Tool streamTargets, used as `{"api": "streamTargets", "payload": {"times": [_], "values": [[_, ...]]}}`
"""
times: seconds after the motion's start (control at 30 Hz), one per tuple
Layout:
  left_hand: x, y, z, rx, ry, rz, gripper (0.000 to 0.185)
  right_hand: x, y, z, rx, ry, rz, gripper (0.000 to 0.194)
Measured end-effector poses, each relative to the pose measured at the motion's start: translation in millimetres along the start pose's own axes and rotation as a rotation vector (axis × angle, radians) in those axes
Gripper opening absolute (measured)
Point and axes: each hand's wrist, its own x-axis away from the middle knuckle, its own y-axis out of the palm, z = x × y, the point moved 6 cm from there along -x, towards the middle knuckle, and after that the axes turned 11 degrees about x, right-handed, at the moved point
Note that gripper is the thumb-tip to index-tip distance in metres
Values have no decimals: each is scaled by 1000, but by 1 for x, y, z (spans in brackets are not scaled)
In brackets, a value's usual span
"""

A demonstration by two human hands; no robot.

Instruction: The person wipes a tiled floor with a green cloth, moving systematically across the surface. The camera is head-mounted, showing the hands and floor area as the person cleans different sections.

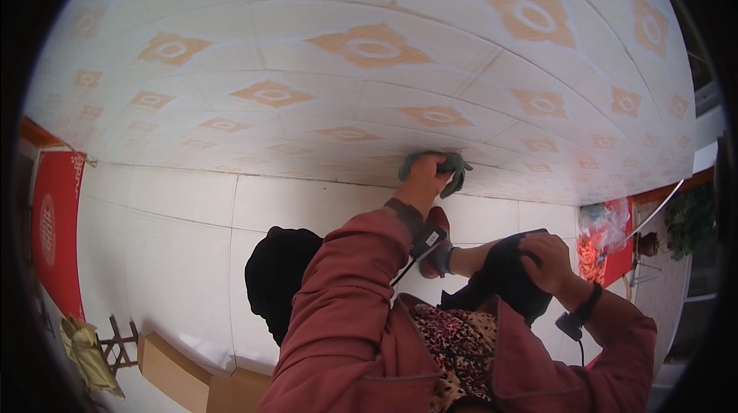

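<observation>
My left hand (425,175) grips a dark green cloth (460,177) and presses it against the tiled wall (323,124), low down where the wall meets the floor. Part of the cloth is hidden under the fingers. The wall tiles are white with orange, diamond-like motifs. My right hand (546,260) rests on my bent knee, which is covered in black fabric (507,266), and holds nothing. Each wrist wears a dark strap; a small black device with a cable hangs at each. Below my left hand a red shoe (438,225) stands near the wall.
White floor tiles (167,199) run along the wall. At the left are a red panel (49,228) with a printed emblem, a gold-coloured bag (83,349) and a cardboard box (176,370). Clear plastic bags (605,220), orange-red items (591,260) and a plant (689,222) appear at the right.
</observation>
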Motion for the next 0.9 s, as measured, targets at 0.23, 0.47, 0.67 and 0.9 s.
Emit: {"api": "streamTargets", "payload": {"times": [0.23,0.47,0.67,0.9], "values": [[4,-63,74,-520,318,58,29,-11,1,-8,25,-6,-19,22],[28,-113,165,-830,593,274,32,-29,4,-21,69,-21,-44,21],[93,-141,277,435,893,441,46,-47,6,-34,94,-56,-51,21],[188,-127,384,301,1319,355,75,-66,8,-44,145,-40,-93,18]]}}
